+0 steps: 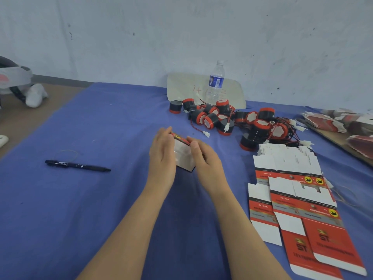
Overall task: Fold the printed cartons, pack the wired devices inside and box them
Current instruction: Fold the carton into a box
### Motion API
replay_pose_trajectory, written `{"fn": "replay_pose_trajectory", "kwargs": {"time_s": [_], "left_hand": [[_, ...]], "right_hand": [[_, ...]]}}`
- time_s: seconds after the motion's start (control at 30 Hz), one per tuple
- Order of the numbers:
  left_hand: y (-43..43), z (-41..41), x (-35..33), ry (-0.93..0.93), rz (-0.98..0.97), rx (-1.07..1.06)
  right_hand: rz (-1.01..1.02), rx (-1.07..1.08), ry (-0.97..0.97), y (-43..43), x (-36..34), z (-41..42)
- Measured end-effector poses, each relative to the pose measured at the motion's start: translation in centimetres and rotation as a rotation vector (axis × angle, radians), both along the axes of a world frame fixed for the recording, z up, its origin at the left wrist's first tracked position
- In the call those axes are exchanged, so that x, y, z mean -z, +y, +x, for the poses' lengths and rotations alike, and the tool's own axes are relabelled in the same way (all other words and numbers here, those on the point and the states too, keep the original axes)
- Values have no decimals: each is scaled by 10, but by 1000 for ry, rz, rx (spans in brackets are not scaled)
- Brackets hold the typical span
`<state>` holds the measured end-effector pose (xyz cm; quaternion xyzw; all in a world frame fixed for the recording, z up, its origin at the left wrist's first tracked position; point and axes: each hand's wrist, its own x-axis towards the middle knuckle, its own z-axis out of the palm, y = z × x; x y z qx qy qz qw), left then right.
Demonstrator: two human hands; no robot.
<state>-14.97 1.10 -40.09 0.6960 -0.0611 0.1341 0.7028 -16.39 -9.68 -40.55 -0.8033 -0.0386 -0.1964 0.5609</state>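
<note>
The left hand's fingers (164,135) are stretched out straight and laid flat against the left side of a small half-folded carton (183,156), pressing it rather than grasping. On the other side the thumb (194,146) of the right hand sits on the carton's red printed top edge, and that hand's fingers curl round the right side, so the carton is gripped there. It stands on the blue cloth (101,199) between the left hand (162,152) and the right hand (205,160), near the middle of the table, its plain white face turned toward the person. It is a little blurred, so I cannot tell how its flaps lie. Both bare forearms reach in from the near edge. Just beyond the hands lies a heap of wired devices (209,121), round black bodies with red rims and red-and-black leads ending in white plugs, spreading off to the right. To the right of the hands is a fanned stack of flat cartons (314,235), red and white with yellow emblems, unfolded. More flat cartons (323,122) are heaped on a brown board at the far right. Behind the devices a clear water bottle (215,83) stands upright in front of a pale card (181,87) leaning on the wall (181,37). Well to the left of the hands a black pen (77,165) lies on the cloth.
</note>
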Motion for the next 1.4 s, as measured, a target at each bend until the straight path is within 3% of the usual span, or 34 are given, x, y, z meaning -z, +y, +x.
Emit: {"fn": "replay_pose_trajectory", "kwargs": {"time_s": [0.13,0.27,0.4,0.47,0.5,0.7,0.87,0.97,1.03,1.13,1.23,1.4], "left_hand": [[2,4,-1,288,-47,113],[5,3,9,218,15,180],[6,4,17,-25,426,179],[10,6,19,-35,680,182],[13,8,20,-35,713,194],[11,6,19,166,327,231],[-3,-1,16,89,242,11],[-5,-4,6,117,-85,210],[-3,-4,5,157,-173,277],[-1,0,9,135,5,200],[-2,2,14,71,133,145],[-7,2,23,28,338,11]], "right_hand": [[33,78,-104,2,-4,-1],[56,101,-116,-3,-1,2],[274,113,218,-13,2,8],[204,176,275,-19,8,10],[159,206,267,-19,10,11],[103,149,314,-17,10,10],[26,164,170,-13,7,8],[233,28,119,-7,1,4],[399,-38,179,-5,-1,5],[491,-40,246,-9,3,8],[442,-46,208,-15,6,7],[233,154,187,-15,5,6]]}}
